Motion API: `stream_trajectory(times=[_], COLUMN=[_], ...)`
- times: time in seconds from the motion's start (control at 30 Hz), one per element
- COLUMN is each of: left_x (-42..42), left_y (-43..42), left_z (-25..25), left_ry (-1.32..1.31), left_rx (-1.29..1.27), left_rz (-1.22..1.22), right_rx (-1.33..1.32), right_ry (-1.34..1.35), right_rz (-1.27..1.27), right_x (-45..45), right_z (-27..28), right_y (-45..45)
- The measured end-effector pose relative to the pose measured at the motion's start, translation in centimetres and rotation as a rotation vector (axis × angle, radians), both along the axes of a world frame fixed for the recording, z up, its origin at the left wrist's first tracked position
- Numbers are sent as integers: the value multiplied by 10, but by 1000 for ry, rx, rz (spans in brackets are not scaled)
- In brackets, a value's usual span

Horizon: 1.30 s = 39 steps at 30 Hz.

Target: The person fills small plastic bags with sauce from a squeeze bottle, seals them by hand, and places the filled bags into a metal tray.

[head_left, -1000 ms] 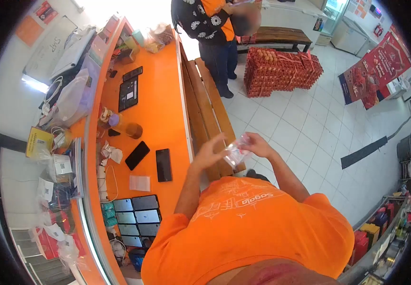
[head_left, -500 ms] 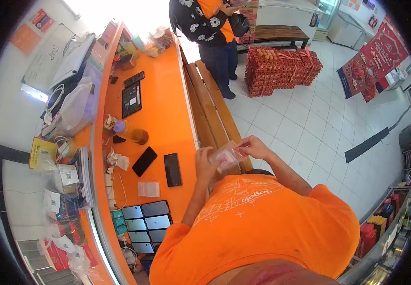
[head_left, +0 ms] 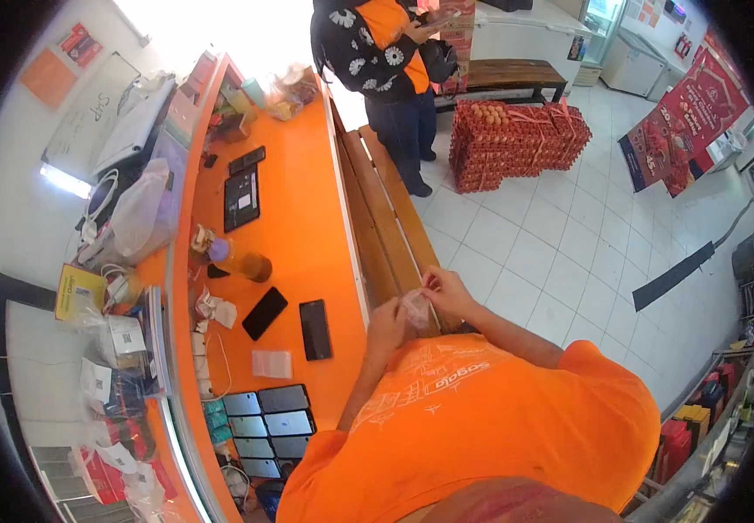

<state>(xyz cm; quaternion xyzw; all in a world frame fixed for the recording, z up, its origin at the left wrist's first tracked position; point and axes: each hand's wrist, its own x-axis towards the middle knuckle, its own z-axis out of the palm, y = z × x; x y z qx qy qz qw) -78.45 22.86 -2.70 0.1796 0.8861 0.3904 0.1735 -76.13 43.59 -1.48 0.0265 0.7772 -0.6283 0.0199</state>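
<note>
Just past the front of my orange shirt, both hands are closed on a small clear plastic bag (head_left: 415,309). My left hand (head_left: 386,325) grips the bag's left side. On its right, my right hand (head_left: 448,292) pinches the upper edge between the fingertips. The bag looks crumpled, and its contents are too blurred to tell. Left of my hands, a black phone (head_left: 315,329) lies on the orange counter (head_left: 307,209), and a second dark phone (head_left: 265,314) lies tilted beside it. A small stack of clear plastic sleeves (head_left: 272,363) sits below them.
Several phones (head_left: 290,424) lie in rows at the near counter end. A bottle of amber liquid (head_left: 246,264) and an opened dark device (head_left: 242,199) are farther along. A wooden bench (head_left: 385,209) runs beside the counter. A person (head_left: 385,70) stands near stacked egg trays (head_left: 512,144).
My hands have drawn closer together, and the bag between them looks more bunched up, its pink print no longer clear. The whole view has shifted slightly, with the counter items lower in the picture.
</note>
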Motion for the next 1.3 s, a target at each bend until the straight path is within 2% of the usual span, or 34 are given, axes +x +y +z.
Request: stream_trajectory(times=[0.03, 0.1, 0.13, 0.2, 0.3, 0.37, 0.4, 0.47, 0.57, 0.67, 0.77, 0.8, 0.9, 1.0, 1.07, 1.17, 1.3], left_x=[3, 6, 0, -7, -5, -7, -8, -13, -11, -8, 1, 5, 4, 2, -10, -13, 2], left_y=[2, 17, 17, 14, 13, 18, 20, 21, 24, 26, 32, 34, 31, 33, 30, 20, 23], left_z=[-1, -3, 4, 25, 31, 27, 26, 24, 41, 43, 66, 74, 50, 52, 33, 26, 46], left_ry=[147, 447, 486, 556, 237, 97, 27, 43, 39, 107, 118, 103, 144, 154, 95, -23, -56], left_rx=[45, 144, 197, 300, 444, 398, 375, 333, 215, 147, 62, 24, 29, 70, -78, -102, -126], left_rz=[28, 84, -9, -198, -240, -155, -108, -159, -216, -273, -299, -302, -272, -135, -126, -140, -179], right_rx=[226, 244, 252, 104, -95, -200, -99, 105, 333, -1, 115, 89, -25, -160, -195, -72, -52], right_ry=[130, 189, 213, 189, 184, 231, 256, 312, 165, -221, -138, -114, -65, -121, -234, -40, -278], right_rz=[-21, 92, 150, 150, 123, 44, 87, 168, 499, 443, 603, 577, 481, 367, 305, 393, 557], right_x=[0, -2, -1, -1, -5, -6, -6, -8, -7, 3, -1, 1, 3, 0, -6, -8, -7], right_z=[4, 8, 8, 3, -1, 10, 17, 40, 63, 55, 31, 28, 16, -7, 5, 20, -4], right_y=[1, 4, 6, 8, 12, 12, 14, 23, 34, 39, 41, 40, 34, 32, 34, 38, 50])
